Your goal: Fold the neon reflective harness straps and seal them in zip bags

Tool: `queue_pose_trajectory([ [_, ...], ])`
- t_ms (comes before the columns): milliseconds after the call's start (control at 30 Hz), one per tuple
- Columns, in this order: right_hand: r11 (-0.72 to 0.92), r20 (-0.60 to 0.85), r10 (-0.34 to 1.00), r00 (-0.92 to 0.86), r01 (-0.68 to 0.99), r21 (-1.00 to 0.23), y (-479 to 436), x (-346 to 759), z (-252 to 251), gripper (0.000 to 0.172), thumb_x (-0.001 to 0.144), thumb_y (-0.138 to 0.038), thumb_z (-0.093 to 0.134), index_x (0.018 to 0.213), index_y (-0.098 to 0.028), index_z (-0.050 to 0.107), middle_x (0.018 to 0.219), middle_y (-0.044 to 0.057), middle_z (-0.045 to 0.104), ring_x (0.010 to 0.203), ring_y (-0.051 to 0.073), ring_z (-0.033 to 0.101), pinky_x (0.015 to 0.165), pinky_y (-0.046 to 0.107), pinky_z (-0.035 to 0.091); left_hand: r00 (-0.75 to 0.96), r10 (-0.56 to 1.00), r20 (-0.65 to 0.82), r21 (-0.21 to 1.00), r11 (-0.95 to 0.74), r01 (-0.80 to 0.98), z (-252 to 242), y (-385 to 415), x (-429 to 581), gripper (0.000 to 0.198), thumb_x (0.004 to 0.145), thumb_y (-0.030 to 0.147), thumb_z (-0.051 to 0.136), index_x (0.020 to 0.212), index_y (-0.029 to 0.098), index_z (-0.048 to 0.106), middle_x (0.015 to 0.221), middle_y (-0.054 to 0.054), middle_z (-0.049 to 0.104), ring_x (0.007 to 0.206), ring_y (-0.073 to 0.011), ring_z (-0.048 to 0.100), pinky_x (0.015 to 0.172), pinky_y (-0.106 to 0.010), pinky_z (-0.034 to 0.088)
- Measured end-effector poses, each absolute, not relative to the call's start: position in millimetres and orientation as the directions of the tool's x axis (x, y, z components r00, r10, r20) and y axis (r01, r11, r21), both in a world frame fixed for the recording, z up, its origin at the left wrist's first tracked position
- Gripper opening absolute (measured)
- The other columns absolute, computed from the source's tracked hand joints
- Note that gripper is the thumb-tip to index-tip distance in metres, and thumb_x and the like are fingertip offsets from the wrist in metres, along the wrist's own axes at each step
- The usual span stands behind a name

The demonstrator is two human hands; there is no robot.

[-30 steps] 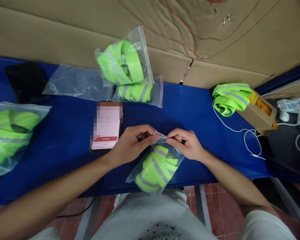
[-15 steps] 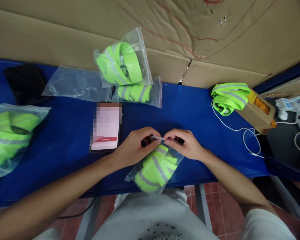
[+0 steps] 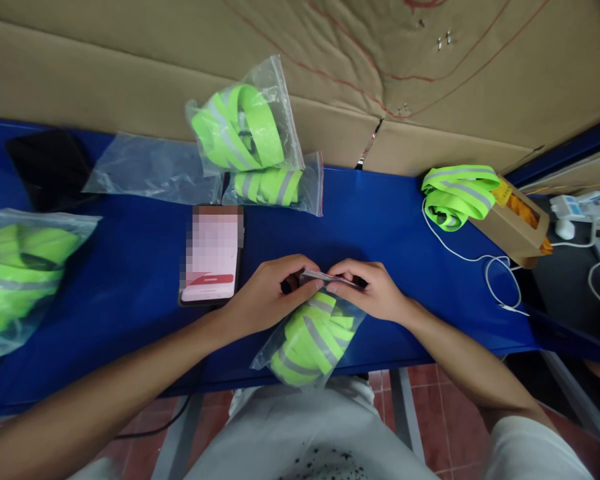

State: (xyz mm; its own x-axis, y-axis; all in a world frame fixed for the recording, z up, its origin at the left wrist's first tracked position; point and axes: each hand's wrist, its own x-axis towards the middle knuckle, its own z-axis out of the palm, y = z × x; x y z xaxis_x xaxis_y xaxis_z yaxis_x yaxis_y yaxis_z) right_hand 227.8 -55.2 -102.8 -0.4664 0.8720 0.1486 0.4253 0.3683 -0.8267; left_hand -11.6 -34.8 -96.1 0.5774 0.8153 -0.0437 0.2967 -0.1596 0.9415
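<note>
Between my hands is a clear zip bag [image 3: 265, 353] with a rolled neon-green reflective strap [image 3: 307, 340] inside, lying at the front edge of the blue table. My left hand [image 3: 285, 290] pinches the bag's zip edge between thumb and fingers. Close beside it, my right hand [image 3: 370, 287] grips the same edge with thumb and forefinger. The bag's mouth is at the top, away from my body, and the fingers partly cover it. To the left of my left hand lies a phone [image 3: 210, 288] with its screen lit.
Bagged green straps lie at the back [image 3: 240, 127] and far left [image 3: 25, 280]. Near them are a flat clear bag [image 3: 150, 167] and a dark object [image 3: 50, 167]. At right, a loose strap [image 3: 457, 193] touches a cardboard box [image 3: 517, 230], beside a white cable [image 3: 500, 280].
My hands stay on the bag's zip edge, with only a slight shift of the right fingers and thumb. Everything else stays where it was.
</note>
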Motion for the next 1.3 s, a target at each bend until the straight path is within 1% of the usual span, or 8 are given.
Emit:
queue_pose_trajectory([
  [133,0.392,0.165,0.875,-0.454,0.467,-0.793,-57.0,227.7,-102.9,0.019,0.097,-0.036,0.067,0.106,-0.02,0.072,0.062,-0.007,0.047,0.054,0.006,0.042,0.054,0.02,0.034,0.588,0.808,-0.031,0.938,-0.179,0.296,-94.4,-35.1,-11.2,0.02,0.098,0.04,0.063,0.1,0.021,0.07,0.088,0.002,0.071,0.075,-0.0108,0.063,0.066,-0.021,0.047],
  [233,0.397,0.176,0.878,-0.446,0.472,-0.787,-58.3,227.3,-102.5,0.017,0.099,-0.035,0.065,0.105,-0.02,0.072,0.06,-0.008,0.042,0.053,0.006,0.04,0.054,0.02,0.033,0.587,0.809,-0.017,0.938,-0.191,0.29,-92.4,-34.7,-9.7,0.021,0.099,0.04,0.061,0.099,0.021,0.071,0.088,0.001,0.071,0.075,-0.0113,0.063,0.066,-0.021,0.048],
  [500,0.417,0.207,0.879,-0.43,0.481,-0.771,-58.4,228.0,-105.3,0.015,0.098,-0.033,0.066,0.104,-0.019,0.071,0.06,-0.008,0.043,0.052,0.005,0.041,0.054,0.019,0.034,0.473,0.881,0.01,0.943,-0.166,0.29,-92.9,-33.3,-10.1,0.021,0.097,0.04,0.066,0.096,0.02,0.072,0.086,0.0,0.073,0.076,-0.0119,0.065,0.069,-0.023,0.048],
  [700,0.408,0.191,0.881,-0.433,0.489,-0.771,-58.4,228.1,-105.8,0.017,0.098,-0.034,0.065,0.105,-0.02,0.072,0.06,-0.008,0.045,0.052,0.005,0.041,0.054,0.019,0.034,0.473,0.88,0.029,0.938,-0.188,0.293,-92.7,-31.7,-12.0,0.023,0.096,0.04,0.066,0.09,0.019,0.073,0.089,-0.002,0.074,0.08,-0.0145,0.066,0.072,-0.026,0.048],
  [833,0.399,0.191,0.884,-0.426,0.479,-0.782,-58.1,228.0,-106.5,0.017,0.098,-0.034,0.066,0.104,-0.02,0.073,0.059,-0.008,0.045,0.052,0.005,0.041,0.054,0.019,0.034,0.486,0.874,-0.008,0.948,-0.148,0.281,-90.6,-29.7,-12.9,0.024,0.096,0.041,0.066,0.089,0.019,0.073,0.087,-0.002,0.075,0.08,-0.0151,0.067,0.072,-0.026,0.049],
  [967,0.341,0.186,0.916,-0.356,0.446,-0.828,-57.0,228.1,-108.2,0.017,0.097,-0.034,0.067,0.101,-0.019,0.073,0.055,-0.009,0.041,0.05,0.005,0.039,0.052,0.02,0.032,0.477,0.876,-0.066,0.964,-0.066,0.257,-90.5,-27.6,-13.4,0.026,0.094,0.045,0.068,0.098,0.02,0.074,0.091,-0.003,0.076,0.078,-0.0151,0.068,0.069,-0.024,0.05],
  [1100,0.289,0.176,0.945,-0.275,0.453,-0.843,-56.1,229.2,-109.2,0.018,0.097,-0.035,0.067,0.098,-0.019,0.073,0.053,-0.009,0.042,0.048,0.006,0.038,0.051,0.02,0.032,0.443,0.895,-0.048,0.972,-0.06,0.227,-93.3,-27.0,-14.5,0.028,0.093,0.046,0.069,0.102,0.02,0.072,0.091,-0.003,0.075,0.08,-0.0155,0.068,0.069,-0.024,0.051],
  [1300,0.307,0.152,0.927,-0.342,0.462,-0.832,-54.8,231.4,-106.9,0.019,0.098,-0.036,0.065,0.1,-0.019,0.073,0.056,-0.008,0.046,0.051,0.006,0.041,0.053,0.019,0.034,0.426,0.904,-0.032,0.969,-0.077,0.236,-92.1,-26.6,-16.0,0.023,0.094,0.042,0.068,0.093,0.019,0.07,0.084,-0.001,0.07,0.076,-0.0134,0.064,0.068,-0.023,0.049],
])
